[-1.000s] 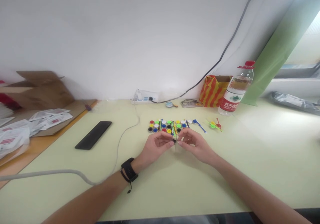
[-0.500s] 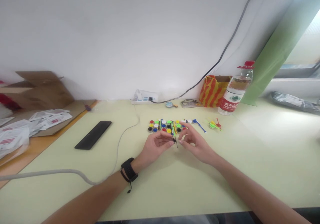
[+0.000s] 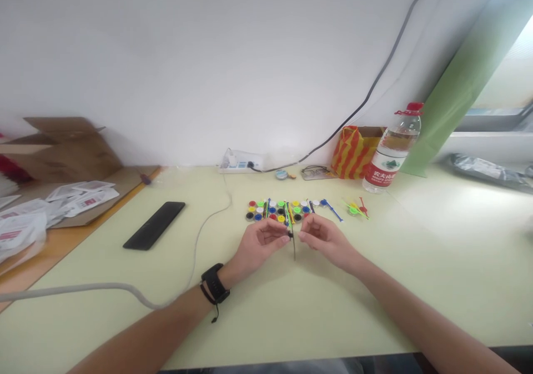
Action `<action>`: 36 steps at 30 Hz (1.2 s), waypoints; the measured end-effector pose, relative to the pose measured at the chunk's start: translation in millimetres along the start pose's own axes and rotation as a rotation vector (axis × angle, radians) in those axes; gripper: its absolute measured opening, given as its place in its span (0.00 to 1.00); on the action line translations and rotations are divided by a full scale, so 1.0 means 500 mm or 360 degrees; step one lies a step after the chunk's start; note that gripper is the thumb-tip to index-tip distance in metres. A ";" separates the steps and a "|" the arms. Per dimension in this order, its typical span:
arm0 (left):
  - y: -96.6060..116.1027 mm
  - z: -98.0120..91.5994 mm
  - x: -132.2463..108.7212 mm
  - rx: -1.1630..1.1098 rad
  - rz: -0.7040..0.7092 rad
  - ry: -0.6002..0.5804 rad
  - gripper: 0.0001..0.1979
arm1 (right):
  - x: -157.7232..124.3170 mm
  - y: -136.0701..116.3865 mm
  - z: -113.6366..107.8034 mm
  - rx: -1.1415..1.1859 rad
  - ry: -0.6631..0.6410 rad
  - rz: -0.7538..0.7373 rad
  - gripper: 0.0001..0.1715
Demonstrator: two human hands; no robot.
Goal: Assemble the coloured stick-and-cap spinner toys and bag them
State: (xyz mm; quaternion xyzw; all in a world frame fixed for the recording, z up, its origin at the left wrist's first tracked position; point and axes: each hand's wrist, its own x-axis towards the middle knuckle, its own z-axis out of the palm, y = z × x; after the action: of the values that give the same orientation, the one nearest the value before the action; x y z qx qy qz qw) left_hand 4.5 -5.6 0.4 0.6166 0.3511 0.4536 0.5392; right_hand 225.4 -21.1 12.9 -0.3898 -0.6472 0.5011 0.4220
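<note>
Above the near middle of the table, my left hand (image 3: 263,243) pinches a small black piece (image 3: 290,234) between thumb and fingers. A thin dark stick (image 3: 294,249) passes by that piece and points down toward me. My right hand (image 3: 327,240) is just to the right, its thumb and forefinger drawn together. What they hold, if anything, is too small to tell. Behind both hands lie rows of coloured round discs (image 3: 281,218) with thin plastic sticks (image 3: 267,209) laid among them. Farther right are a blue stick (image 3: 333,210) and a yellow-green and red piece (image 3: 356,209).
A black flat case (image 3: 155,225) lies at left near a grey cable (image 3: 199,240). Along the wall stand a power strip (image 3: 241,161), glasses (image 3: 315,170), a striped bag (image 3: 353,151) and a water bottle (image 3: 391,151). White packets (image 3: 89,199) and a carton (image 3: 75,146) occupy the far left.
My right hand's raised fingers have curled down and closed toward the thumb. The thin dark stick now reaches lower toward me. My left hand has barely moved.
</note>
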 end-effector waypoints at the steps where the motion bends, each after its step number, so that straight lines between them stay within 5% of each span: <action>1: 0.000 0.000 0.000 0.0002 -0.0001 -0.0001 0.15 | 0.000 0.002 0.003 -0.0015 -0.0008 -0.0013 0.21; 21: -0.011 0.000 -0.003 0.0004 -0.0063 -0.0206 0.17 | -0.004 0.018 0.003 -0.0547 -0.0080 -0.0230 0.14; 26: -0.012 0.001 -0.004 0.0128 -0.0181 -0.0209 0.17 | 0.017 0.025 -0.073 -0.0879 0.0314 -0.0265 0.13; 30: -0.013 0.001 -0.003 0.0133 -0.0190 -0.0258 0.15 | 0.033 0.043 -0.162 -0.1426 0.0690 0.0002 0.09; 36: -0.011 -0.001 -0.004 0.0265 -0.0130 -0.0318 0.13 | 0.028 0.059 -0.221 -0.1986 0.0733 0.0549 0.08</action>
State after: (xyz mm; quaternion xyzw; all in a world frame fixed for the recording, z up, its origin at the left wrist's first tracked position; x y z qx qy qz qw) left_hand 3.3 -6.4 -5.6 0.6864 0.3569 0.3370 0.5366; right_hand 326.6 32.8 1.8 -0.7539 -0.6373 -0.0010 0.1595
